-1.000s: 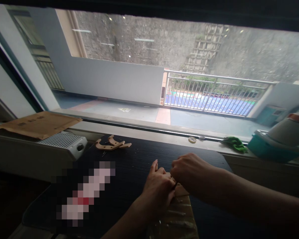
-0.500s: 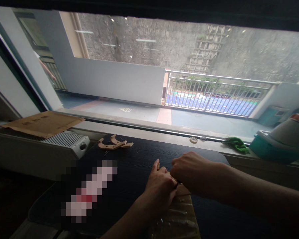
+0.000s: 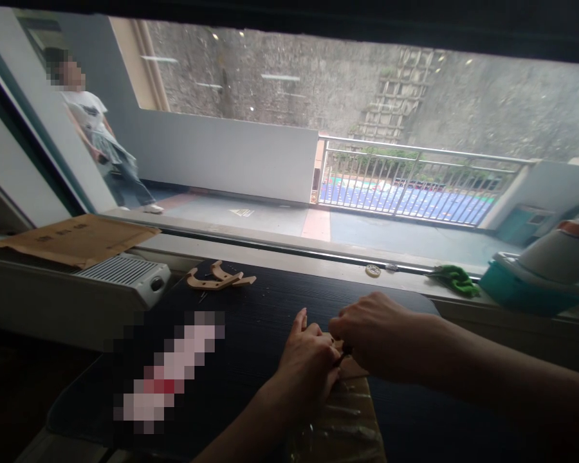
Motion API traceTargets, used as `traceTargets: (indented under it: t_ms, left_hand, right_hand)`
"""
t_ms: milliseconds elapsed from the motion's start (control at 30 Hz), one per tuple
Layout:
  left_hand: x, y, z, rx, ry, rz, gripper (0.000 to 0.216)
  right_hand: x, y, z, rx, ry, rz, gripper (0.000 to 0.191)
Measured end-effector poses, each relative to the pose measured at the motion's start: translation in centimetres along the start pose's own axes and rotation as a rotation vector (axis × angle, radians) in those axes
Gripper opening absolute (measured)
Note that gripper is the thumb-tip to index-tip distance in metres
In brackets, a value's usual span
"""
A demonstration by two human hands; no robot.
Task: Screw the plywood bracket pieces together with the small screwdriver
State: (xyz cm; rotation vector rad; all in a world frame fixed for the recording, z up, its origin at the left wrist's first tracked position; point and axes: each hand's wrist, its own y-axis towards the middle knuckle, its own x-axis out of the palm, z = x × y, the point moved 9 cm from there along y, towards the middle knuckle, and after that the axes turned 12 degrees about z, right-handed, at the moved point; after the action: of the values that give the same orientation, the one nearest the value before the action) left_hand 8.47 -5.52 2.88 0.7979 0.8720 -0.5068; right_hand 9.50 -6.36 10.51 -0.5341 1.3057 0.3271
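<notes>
Wood piece (image 3: 351,370) sits at near-centre of the dark desk (image 3: 260,315), on top of a clear plastic bag (image 3: 342,424). Left hand (image 3: 306,368) is curled, fingers clamped on the piece. Right hand (image 3: 374,334) is closed in a pinch on a thin dark bit (image 3: 343,352) right at the left fingertips; can't tell what it is. Print on the cardboard (image 3: 77,239) is too blurred to read. Curved wood parts (image 3: 219,278) lie at the far desk edge, well apart.

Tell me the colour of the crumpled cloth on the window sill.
The cloth is bright green, seen best in the head view.
</notes>
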Motion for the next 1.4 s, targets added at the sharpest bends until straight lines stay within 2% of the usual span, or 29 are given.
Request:
traceTargets:
  t_ms: [100,233,300,400,567,767,1000,1100,1233,1400]
  left_hand:
    - [0.0,0.0,0.0,-0.012,-0.008,-0.001,0.007]
    - [0.0,0.0,-0.1,-0.018,-0.010,0.008,0.010]
    - [-0.1,0.0,0.0,-0.011,-0.010,0.011,0.011]
    - [-0.1,0.0,0.1,0.006,-0.009,0.014,0.009]
    - [-0.1,0.0,-0.1,0.010,0.021,0.022,0.010]
    - [0.6,-0.1,-0.4,0.008,0.065,0.018,0.008]
    - [0.6,-0.4,-0.4,-0.011,0.029,0.016,0.011]
    - [0.2,-0.2,-0.3,-0.026,0.018,0.018,0.013]
    - [0.3,0.1,-0.4,-0.055,0.051,-0.058,0.009]
    - [0.9,0.1,-0.7,-0.070,0.081,-0.063,0.011]
  right_hand:
    - [0.1,0.2,-0.5,-0.053,-0.030,-0.063,0.018]
    - [0.1,0.6,-0.7,-0.060,-0.068,-0.020,0.019]
    - [0.8,0.7,-0.7,-0.062,-0.062,-0.044,0.017]
    - [1.4,0.5,-0.2,-0.023,-0.051,-0.062,0.014]
    - [0.5,0.1,0.2,0.035,-0.026,0.003,0.014]
    - [0.5,0.5,-1.3,-0.040,-0.044,-0.117,0.012]
    - [1.1,0.9,-1.3,-0.056,-0.063,-0.094,0.005]
    - [1.2,0.8,-1.0,-0.038,-0.069,-0.080,0.007]
    - [1.2,0.8,-0.6,0.015,-0.063,-0.077,0.008]
    - [2.2,1.4,-1.4,-0.078,-0.065,-0.066,0.007]
